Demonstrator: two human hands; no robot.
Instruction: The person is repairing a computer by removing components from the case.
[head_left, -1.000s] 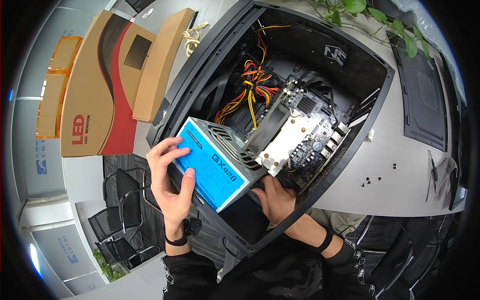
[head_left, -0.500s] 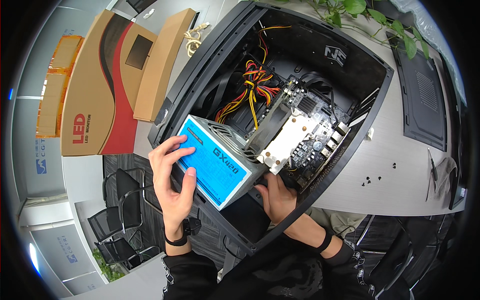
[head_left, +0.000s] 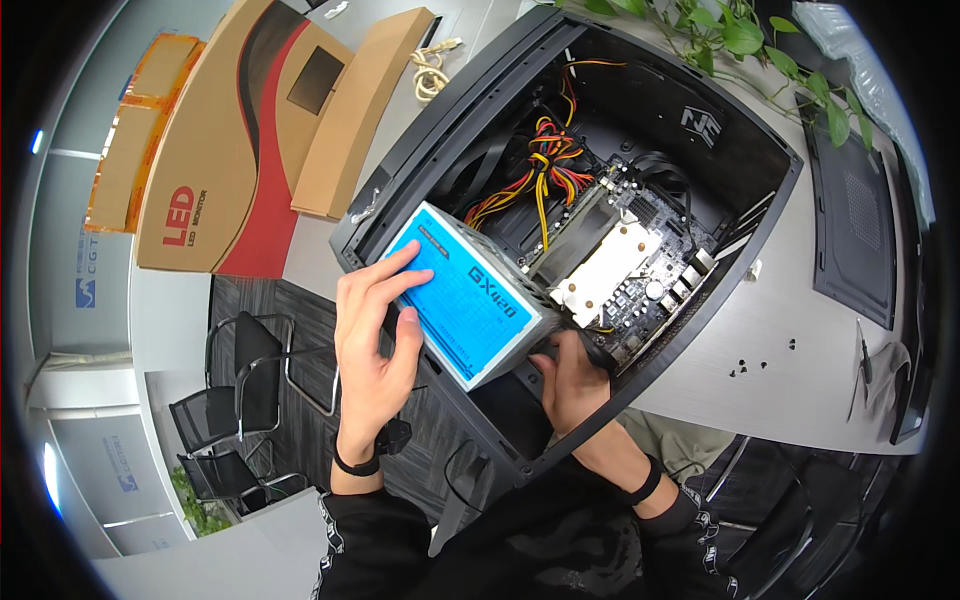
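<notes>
A power supply [head_left: 462, 300] with a bright blue label sits tilted in the near left part of an open black computer case [head_left: 680, 75]. My left hand [head_left: 375, 340] has its fingers and thumb spread on the label, pressing that face without wrapping round it. Inside the case, my right hand [head_left: 578, 390] is bent in beside the power supply's right end, below the motherboard [head_left: 655, 270]. Its fingers are curled and partly hidden, so what they hold cannot be made out. A white-topped cooler [head_left: 610, 270] stands on the board, and bundled coloured cables [head_left: 548, 165] lie behind the power supply.
A cardboard monitor box [head_left: 215, 150] and a coiled pale cable [head_left: 430, 75] are at left. On the table [head_left: 690, 390] at right lie several small black screws [head_left: 743, 370], a screwdriver [head_left: 865, 355] beside a grey cloth, and a dark side panel [head_left: 850, 220]. Leaves [head_left: 740, 38] hang over the far edge.
The view has shifted, so the case and both hands appear farther right in the picture. Both hands keep nearly the same places on and beside the power supply.
</notes>
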